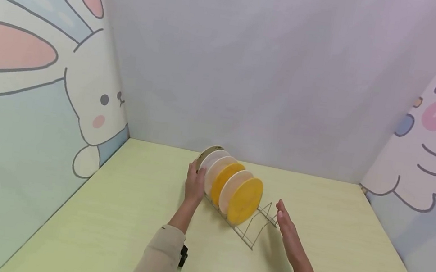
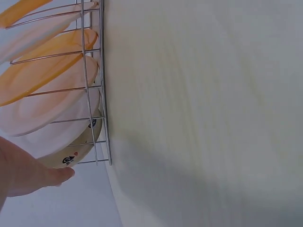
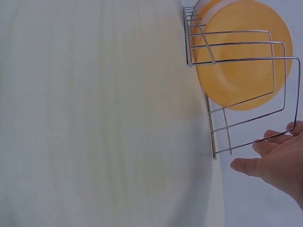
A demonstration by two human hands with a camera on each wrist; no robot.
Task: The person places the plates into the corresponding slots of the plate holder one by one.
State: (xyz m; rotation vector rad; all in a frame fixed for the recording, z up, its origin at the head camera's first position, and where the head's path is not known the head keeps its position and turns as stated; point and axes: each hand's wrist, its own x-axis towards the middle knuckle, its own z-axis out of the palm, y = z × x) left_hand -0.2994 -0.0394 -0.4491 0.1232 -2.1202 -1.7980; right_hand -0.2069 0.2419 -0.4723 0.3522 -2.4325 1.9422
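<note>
Several plates stand on edge in a row in a metal wire dish rack (image 1: 243,237). A yellow plate (image 1: 245,201) fronts the row; behind it come a pale plate (image 1: 227,192), an orange plate (image 1: 219,182), two more pale plates and a beige patterned plate (image 2: 59,158) at the far end. My left hand (image 1: 194,185) is at that far end, its thumb extended right by the patterned plate; some fingers are hidden. At the near end, my right hand (image 1: 289,235) holds its fingers straight beside the bare wire slots, its fingertips close to the outermost wire loop.
The rack stands on a pale yellow tabletop (image 1: 134,189), near the plain back wall (image 1: 250,76). Side walls with a cartoon rabbit (image 1: 93,84) on the left and a white cartoon animal (image 1: 422,165) on the right enclose the table.
</note>
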